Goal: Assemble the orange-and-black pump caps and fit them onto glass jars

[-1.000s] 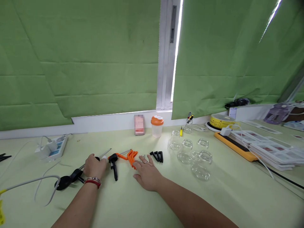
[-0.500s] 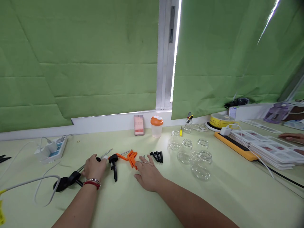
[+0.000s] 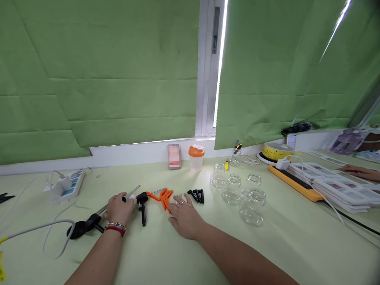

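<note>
My left hand (image 3: 118,209) is closed at the left of the parts, fingers curled over something I cannot make out. A metal shaft with a black end (image 3: 130,194) shows at its fingertips, next to a white tip. Just right of it lies a black part with a stem (image 3: 143,209), joined to a thin rod. My right hand (image 3: 185,217) lies palm down with fingers spread, touching the nearest orange angled pieces (image 3: 165,199). Small metal pins (image 3: 178,198) show by its fingertips. Several short black cranked pieces (image 3: 197,196) sit just beyond it.
Several clear glass jars (image 3: 251,215) stand right of centre. Further right are an orange-edged black device (image 3: 297,184) and stacked printed sheets (image 3: 341,190), near another person's hand (image 3: 358,172). Leftward lie a black round-ended part (image 3: 80,229), a white cable and a power strip (image 3: 69,188).
Both my hands stay almost in place, with only slight finger shifts. The other person's hand at the far right has moved left over the sheets.
</note>
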`<state>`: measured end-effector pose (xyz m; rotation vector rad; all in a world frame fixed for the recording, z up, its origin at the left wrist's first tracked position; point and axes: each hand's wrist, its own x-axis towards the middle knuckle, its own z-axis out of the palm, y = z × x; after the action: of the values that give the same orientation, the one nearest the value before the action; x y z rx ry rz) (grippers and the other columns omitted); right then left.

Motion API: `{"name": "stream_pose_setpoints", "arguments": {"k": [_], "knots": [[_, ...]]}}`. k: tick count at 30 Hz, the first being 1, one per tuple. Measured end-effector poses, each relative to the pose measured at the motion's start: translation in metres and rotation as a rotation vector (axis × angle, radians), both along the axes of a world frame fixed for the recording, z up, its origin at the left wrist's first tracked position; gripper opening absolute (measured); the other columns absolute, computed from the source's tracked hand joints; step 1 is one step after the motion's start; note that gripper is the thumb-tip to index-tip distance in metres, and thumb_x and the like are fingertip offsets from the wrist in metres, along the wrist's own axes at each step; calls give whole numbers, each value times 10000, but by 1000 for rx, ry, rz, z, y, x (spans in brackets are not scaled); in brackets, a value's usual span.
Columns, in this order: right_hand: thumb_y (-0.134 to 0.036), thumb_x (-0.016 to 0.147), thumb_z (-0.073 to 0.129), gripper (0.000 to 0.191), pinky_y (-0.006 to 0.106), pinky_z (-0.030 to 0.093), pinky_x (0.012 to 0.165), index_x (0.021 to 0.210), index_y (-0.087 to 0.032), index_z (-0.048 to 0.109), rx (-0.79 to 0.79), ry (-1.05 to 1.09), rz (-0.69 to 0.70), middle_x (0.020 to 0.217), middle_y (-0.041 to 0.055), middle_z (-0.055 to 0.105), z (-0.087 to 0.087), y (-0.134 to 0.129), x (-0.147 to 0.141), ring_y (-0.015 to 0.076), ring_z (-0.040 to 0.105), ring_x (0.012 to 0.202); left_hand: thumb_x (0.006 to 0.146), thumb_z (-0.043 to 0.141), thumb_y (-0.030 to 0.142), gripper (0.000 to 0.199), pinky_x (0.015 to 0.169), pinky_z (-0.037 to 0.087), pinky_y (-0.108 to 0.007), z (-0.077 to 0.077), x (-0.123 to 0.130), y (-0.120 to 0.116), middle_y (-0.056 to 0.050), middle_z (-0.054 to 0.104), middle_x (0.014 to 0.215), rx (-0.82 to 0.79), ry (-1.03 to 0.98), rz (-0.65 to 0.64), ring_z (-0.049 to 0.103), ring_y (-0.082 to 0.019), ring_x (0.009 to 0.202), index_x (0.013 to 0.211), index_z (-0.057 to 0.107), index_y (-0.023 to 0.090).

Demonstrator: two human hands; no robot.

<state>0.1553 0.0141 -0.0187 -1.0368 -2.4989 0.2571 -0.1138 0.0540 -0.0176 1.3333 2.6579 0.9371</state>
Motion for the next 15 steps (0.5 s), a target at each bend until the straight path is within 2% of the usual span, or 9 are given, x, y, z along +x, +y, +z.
{"name": "stream_pose_setpoints", "arguments": {"k": [3, 7, 11, 15], "knots": [[-261, 882, 402, 279, 465, 38, 1064, 1128, -210, 524, 31, -16, -2, 1135, 70, 631, -1, 2, -1, 232, 345, 1278, 751, 444, 414, 437, 916, 353, -555, -1, -2, 1, -149, 516, 1273, 0, -10, 0, 470, -346, 1165, 1113, 591, 217], [-180, 862, 425, 180, 441, 65, 1046, 929, -197, 592, 101, -50, -11, 942, 56, 676, -2, 5, -2, 215, 465, 1127, 766, 411, 367, 426, 910, 360, -554, -2, -4, 2, -137, 520, 1283, 3, -25, 10, 470, -340, 1171, 1125, 585, 217], [-165, 847, 446, 146, 396, 179, 985, 811, -179, 586, 175, -66, -44, 809, 53, 656, -1, 6, -4, 189, 524, 908, 763, 417, 453, 483, 924, 339, -572, 0, -3, 3, -155, 507, 1293, 4, -35, 20, 457, -360, 1182, 1153, 567, 210], [-128, 829, 435, 143, 343, 277, 849, 814, -167, 572, 212, -73, -87, 735, 49, 628, -2, 6, -5, 180, 506, 792, 715, 483, 505, 621, 934, 312, -598, 0, -2, 3, -204, 470, 1311, 17, -40, 23, 448, -390, 1183, 1236, 491, 167]]}}
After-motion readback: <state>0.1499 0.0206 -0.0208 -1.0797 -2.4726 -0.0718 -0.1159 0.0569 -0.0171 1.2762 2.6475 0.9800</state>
